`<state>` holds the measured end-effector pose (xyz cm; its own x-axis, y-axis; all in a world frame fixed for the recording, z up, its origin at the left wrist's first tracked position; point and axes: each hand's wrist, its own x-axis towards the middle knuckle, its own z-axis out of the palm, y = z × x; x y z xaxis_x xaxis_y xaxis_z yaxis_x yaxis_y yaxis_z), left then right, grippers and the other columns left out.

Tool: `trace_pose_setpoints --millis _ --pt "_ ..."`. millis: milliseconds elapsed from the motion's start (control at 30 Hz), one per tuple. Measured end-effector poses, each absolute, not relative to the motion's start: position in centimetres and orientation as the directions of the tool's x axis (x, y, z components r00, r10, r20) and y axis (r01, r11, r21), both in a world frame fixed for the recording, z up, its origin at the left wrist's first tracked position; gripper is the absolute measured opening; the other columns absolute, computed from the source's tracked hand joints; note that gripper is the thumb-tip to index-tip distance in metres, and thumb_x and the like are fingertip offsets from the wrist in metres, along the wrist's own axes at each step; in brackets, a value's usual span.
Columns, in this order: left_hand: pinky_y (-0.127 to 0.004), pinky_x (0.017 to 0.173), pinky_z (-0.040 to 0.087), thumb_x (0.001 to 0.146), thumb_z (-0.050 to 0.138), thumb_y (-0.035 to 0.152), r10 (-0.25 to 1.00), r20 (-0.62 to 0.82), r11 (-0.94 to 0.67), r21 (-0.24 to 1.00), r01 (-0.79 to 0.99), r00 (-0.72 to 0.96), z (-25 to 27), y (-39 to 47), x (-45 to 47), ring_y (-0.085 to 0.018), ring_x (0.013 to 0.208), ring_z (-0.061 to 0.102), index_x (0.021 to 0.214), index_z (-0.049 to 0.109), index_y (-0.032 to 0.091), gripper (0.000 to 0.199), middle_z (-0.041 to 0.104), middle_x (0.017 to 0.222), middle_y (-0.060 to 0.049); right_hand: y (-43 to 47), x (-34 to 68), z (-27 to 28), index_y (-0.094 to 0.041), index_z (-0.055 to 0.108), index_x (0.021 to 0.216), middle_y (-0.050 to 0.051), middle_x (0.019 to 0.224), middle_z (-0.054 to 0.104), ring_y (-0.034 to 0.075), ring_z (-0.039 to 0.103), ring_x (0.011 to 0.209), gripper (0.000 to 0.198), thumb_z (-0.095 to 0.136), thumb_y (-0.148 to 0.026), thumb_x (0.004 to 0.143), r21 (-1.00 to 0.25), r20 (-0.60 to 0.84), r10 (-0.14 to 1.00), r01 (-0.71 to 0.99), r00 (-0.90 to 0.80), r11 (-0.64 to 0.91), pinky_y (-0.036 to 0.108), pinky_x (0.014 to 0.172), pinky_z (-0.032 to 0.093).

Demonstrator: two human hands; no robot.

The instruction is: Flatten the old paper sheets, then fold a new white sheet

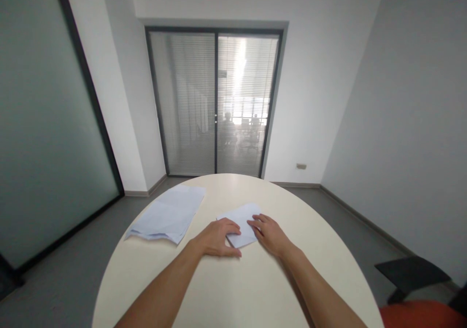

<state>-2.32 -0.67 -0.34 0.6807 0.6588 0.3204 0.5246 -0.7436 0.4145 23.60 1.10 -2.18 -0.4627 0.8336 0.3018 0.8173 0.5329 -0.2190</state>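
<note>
Tabletop (233, 294), cream, rounded, left fingers (229, 227) and right fingers (263, 219) unclenched on folded paper (242, 217), grey floor (73, 274), blinds (189, 133) beyond

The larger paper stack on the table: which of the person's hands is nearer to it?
Left. The left hand lies right of the larger paper stack, apart from it; the right hand is farther right, at the smaller paper.
</note>
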Motion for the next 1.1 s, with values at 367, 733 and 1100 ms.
trace_pose_setpoints --millis 367,733,1100 --pt "-0.032 0.101 0.045 0.071 0.079 0.057 0.673 0.337 -0.734 0.415 0.538 0.658 -0.3 -0.6 -2.4 -0.024 0.108 0.066 0.108 0.074 0.022 0.052 0.073 0.115 -0.005 0.7 23.4 -1.4 -0.018 0.069 0.127 0.014 0.133 0.064 0.027 0.055 0.125 0.04 0.045 -0.029 0.096 -0.215 0.298 0.844 0.83 -0.445 0.514 0.044 0.111 0.039" --pt "-0.026 0.074 0.043 0.1 0.045 0.045 0.793 0.277 -0.607 0.29 0.74 0.542 0.7 -0.6 -2.1 -0.019 0.084 0.067 0.098 0.071 0.023 0.034 0.075 0.091 -0.004 0.6 23.1 -1.4 -0.02 0.071 0.123 0.012 0.128 0.067 0.025 0.059 0.12 0.037 0.046 -0.027 0.096 -0.295 0.317 0.786 0.732 -0.531 0.614 0.04 0.107 0.042" --pt "-0.027 0.079 0.046 0.1 0.042 0.039 0.841 0.283 -0.533 0.283 0.797 0.462 -0.7 0.2 -2.3 -0.021 0.092 0.068 0.113 0.064 0.025 0.029 0.074 0.101 -0.005 -0.1 22.6 -0.2 -0.017 0.074 0.115 0.012 0.125 0.069 0.025 0.061 0.117 0.051 0.031 -0.043 0.104 -0.37 0.275 0.805 0.715 -0.525 0.593 0.038 0.106 0.042"
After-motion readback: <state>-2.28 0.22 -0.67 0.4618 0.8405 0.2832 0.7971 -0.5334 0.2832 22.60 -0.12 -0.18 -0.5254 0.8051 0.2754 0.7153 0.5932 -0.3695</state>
